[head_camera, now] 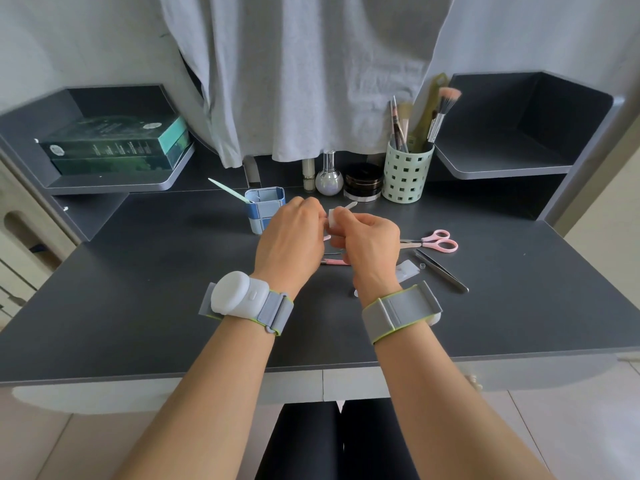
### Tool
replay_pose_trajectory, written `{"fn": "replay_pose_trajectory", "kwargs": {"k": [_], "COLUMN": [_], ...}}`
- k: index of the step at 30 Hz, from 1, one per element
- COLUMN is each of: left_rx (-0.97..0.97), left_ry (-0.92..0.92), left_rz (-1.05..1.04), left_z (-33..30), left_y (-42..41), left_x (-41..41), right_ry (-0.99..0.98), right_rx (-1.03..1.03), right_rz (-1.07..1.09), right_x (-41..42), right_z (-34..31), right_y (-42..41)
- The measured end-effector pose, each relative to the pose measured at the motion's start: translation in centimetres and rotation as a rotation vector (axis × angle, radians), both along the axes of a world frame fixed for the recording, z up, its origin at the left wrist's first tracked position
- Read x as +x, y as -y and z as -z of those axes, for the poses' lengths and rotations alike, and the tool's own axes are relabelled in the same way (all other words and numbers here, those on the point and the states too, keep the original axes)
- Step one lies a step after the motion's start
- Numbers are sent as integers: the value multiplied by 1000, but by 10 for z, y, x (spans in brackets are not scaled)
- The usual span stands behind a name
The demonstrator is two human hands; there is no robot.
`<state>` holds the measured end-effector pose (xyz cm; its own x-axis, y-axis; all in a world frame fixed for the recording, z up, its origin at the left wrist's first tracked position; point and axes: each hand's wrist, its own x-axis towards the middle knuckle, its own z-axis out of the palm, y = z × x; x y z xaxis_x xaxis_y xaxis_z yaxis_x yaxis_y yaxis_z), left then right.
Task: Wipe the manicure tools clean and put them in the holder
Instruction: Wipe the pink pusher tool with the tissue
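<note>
White wipe, folded small, is pinched in the right hand around a slim manicure tool, whose pale tip shows just beyond the fingers; the left hand is curled close against it, apparently gripping the tool's other end, though that end is hidden. Both hands are held above the dark desk, just in front of the blue holder, in which one mint file is already stood.

The stroke is judged best drawn along the whole length of the tool, with the wipe kept wrapped around it and the handle held steady. The holder is near and slightly left, so only a short carry is called for.

Pink scissors, tweezers and a pink-handled tool are left lying to the right of and beneath the hands, seemingly yet to be wiped. Open desk is offered on the left; the bottles and green brush cup behind are to be avoided.
</note>
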<state>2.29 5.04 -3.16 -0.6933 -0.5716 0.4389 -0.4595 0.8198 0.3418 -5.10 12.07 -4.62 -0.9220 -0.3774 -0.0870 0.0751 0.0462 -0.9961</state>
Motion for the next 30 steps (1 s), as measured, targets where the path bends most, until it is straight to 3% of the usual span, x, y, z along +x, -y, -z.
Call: {"fn": "replay_pose_trajectory", "kwargs": {"k": [19, 30], "left_rx": [-10, -11], "left_ry": [-23, -53], "left_rz": [24, 17], "left_z": [3, 3], "left_y": [-1, -2], "left_x": [0, 0], "right_ry": [32, 2], "right_rx": [-12, -21], "right_rz": [104, 53], "right_x": [-17, -13], "right_z": [-4, 1], "right_y": [1, 2]}}
